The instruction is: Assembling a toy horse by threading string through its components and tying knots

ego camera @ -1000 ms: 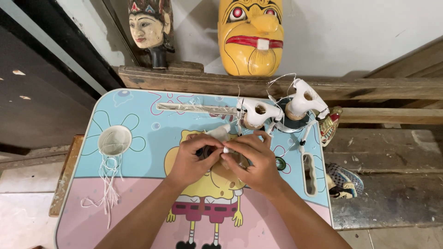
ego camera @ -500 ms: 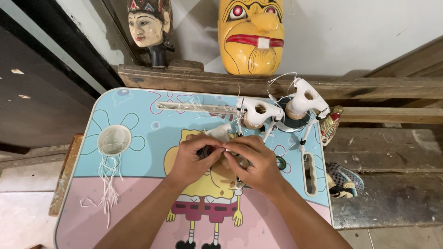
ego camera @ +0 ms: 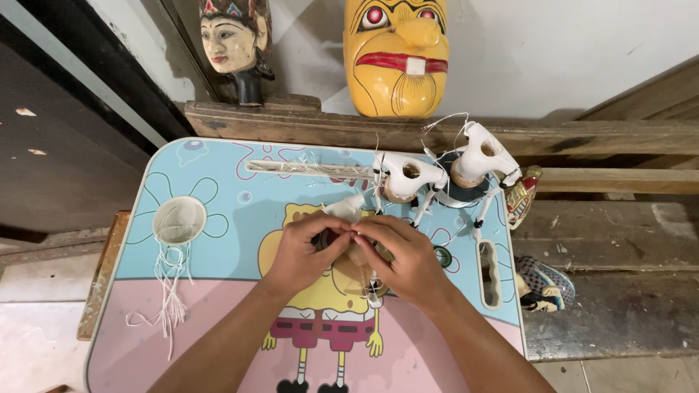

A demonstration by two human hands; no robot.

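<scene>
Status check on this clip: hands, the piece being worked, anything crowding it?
Left hand and right hand pinched together on small puppet piece. White string lies left, apart. White puppet bodies close behind the fingers.

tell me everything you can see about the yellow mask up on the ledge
The yellow mask looks like carved, painted wood: round red-and-white eyes, a bulging nose, red lips around a single white tooth, and thin dark lines for a beard on the chin. It stands upright on the wooden ledge, leaning against the white wall, right of the carved head. Its top is cut off by the frame.
</scene>
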